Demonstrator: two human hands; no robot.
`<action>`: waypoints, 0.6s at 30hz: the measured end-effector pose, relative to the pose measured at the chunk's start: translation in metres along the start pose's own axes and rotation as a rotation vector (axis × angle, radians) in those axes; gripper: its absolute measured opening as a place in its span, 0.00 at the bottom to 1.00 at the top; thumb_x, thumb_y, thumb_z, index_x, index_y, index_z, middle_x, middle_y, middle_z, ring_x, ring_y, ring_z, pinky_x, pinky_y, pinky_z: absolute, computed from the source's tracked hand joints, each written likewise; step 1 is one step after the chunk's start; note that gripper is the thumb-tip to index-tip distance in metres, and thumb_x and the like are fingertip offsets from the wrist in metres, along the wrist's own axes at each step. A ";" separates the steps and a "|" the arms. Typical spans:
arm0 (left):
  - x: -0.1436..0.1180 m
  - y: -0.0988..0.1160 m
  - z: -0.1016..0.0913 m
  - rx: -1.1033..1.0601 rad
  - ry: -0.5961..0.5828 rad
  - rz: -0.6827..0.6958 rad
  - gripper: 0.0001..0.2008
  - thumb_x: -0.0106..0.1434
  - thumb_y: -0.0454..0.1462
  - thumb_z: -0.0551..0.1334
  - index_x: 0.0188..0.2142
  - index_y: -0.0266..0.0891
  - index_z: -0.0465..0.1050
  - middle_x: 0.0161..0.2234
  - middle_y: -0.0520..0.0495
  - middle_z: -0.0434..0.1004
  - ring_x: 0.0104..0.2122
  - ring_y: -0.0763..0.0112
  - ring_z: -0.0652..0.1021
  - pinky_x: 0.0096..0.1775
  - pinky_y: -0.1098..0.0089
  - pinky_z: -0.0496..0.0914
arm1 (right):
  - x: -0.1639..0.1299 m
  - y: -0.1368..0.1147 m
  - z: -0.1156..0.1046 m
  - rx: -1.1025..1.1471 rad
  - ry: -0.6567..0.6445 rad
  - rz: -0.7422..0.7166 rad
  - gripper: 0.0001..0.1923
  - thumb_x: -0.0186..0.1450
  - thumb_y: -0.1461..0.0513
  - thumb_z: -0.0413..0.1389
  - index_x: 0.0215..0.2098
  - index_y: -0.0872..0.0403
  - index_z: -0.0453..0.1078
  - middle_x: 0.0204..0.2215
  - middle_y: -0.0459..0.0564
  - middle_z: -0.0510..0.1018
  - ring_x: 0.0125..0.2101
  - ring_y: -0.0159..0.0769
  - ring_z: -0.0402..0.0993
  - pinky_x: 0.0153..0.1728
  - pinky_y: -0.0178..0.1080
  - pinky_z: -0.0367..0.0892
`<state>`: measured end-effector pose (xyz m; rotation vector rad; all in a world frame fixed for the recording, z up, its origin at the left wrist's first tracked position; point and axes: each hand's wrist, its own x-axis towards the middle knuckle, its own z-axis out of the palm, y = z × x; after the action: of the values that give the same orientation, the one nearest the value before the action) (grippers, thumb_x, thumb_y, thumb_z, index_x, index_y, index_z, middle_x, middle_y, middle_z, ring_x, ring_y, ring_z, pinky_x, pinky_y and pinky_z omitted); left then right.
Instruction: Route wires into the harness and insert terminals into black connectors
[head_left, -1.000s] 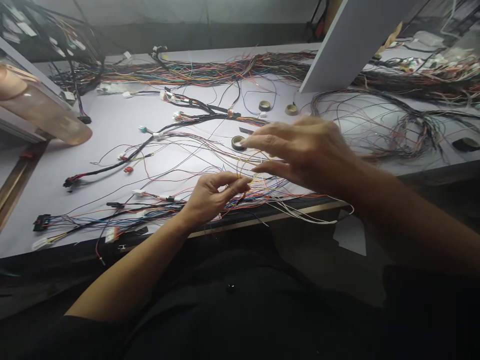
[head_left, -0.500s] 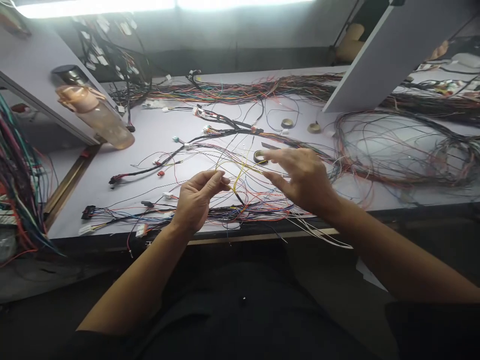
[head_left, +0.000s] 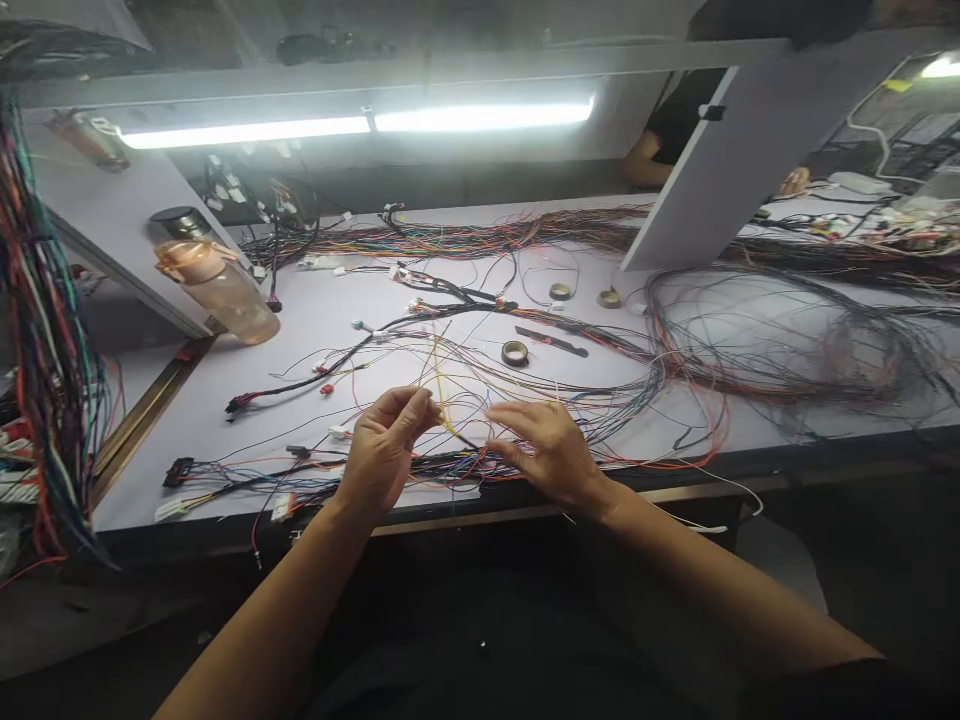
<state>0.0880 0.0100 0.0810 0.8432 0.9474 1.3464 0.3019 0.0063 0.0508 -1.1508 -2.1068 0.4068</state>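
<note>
Between the thumb and fingertips of my left hand is a thin wire. Yellow wires fan upward just right of those fingertips. They come out of a black-wrapped branch of the wire harness lying along the table's near edge. My right hand hovers close to this branch, fingers stretched and slightly apart, with nothing visibly held. Loose red and blue wires spread beneath both hands. Behind them lies a second, black-taped harness with white connectors.
A dark tape roll and a flat black tool lie beyond my right hand. Two more rolls sit farther back. A bottle leans at the left. Coiled wires cover the right side. Across the table, another person's arm shows.
My right hand has come down and left, nearer the black-wrapped branch. The yellow wires now point upward instead of toward it. My left hand keeps its pinch; the camera view has tilted up.
</note>
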 end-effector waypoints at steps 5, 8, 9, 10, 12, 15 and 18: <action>0.002 -0.003 0.000 0.057 -0.024 0.025 0.08 0.57 0.40 0.69 0.31 0.38 0.75 0.27 0.53 0.74 0.30 0.79 0.73 0.39 0.75 0.69 | 0.022 0.011 -0.056 0.762 0.203 0.472 0.22 0.65 0.45 0.52 0.49 0.47 0.71 0.54 0.51 0.73 0.52 0.44 0.71 0.48 0.49 0.68; 0.002 -0.009 0.014 0.107 -0.105 0.040 0.07 0.58 0.40 0.68 0.32 0.38 0.76 0.26 0.52 0.74 0.29 0.78 0.73 0.39 0.75 0.69 | 0.049 0.010 -0.098 0.911 0.340 0.502 0.18 0.61 0.43 0.57 0.38 0.46 0.72 0.49 0.47 0.75 0.50 0.41 0.72 0.45 0.45 0.70; 0.003 -0.011 0.021 0.121 -0.143 0.047 0.07 0.58 0.40 0.68 0.33 0.38 0.76 0.26 0.52 0.74 0.29 0.78 0.73 0.38 0.74 0.69 | 0.060 0.008 -0.110 0.901 0.347 0.490 0.18 0.60 0.43 0.58 0.37 0.46 0.71 0.47 0.46 0.76 0.49 0.40 0.73 0.43 0.44 0.71; 0.003 -0.014 0.029 0.131 -0.182 0.054 0.07 0.59 0.40 0.67 0.33 0.38 0.76 0.26 0.52 0.74 0.29 0.78 0.73 0.38 0.74 0.69 | 0.073 0.006 -0.121 0.872 0.357 0.477 0.19 0.59 0.43 0.58 0.36 0.47 0.70 0.45 0.46 0.77 0.46 0.39 0.74 0.40 0.42 0.71; 0.003 -0.019 0.045 0.148 -0.264 0.053 0.07 0.59 0.40 0.67 0.33 0.37 0.76 0.26 0.51 0.75 0.28 0.77 0.74 0.37 0.73 0.70 | 0.100 0.000 -0.137 0.795 0.372 0.444 0.17 0.59 0.45 0.59 0.34 0.48 0.69 0.39 0.46 0.78 0.42 0.36 0.75 0.36 0.38 0.70; 0.006 -0.023 0.066 0.160 -0.367 0.025 0.11 0.56 0.41 0.69 0.36 0.38 0.77 0.29 0.49 0.77 0.30 0.75 0.75 0.35 0.72 0.70 | 0.142 -0.012 -0.151 0.716 0.340 0.352 0.13 0.61 0.51 0.60 0.35 0.50 0.67 0.35 0.44 0.78 0.36 0.31 0.74 0.33 0.33 0.67; 0.014 -0.020 0.075 0.175 -0.450 -0.013 0.16 0.56 0.44 0.69 0.41 0.39 0.77 0.32 0.47 0.79 0.32 0.72 0.77 0.36 0.70 0.72 | 0.177 -0.031 -0.145 0.573 0.169 0.230 0.09 0.66 0.56 0.54 0.35 0.54 0.66 0.32 0.40 0.76 0.33 0.27 0.74 0.34 0.31 0.64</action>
<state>0.1645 0.0258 0.0920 1.2108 0.7181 1.0092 0.3193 0.1285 0.2462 -1.0340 -1.5638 0.9170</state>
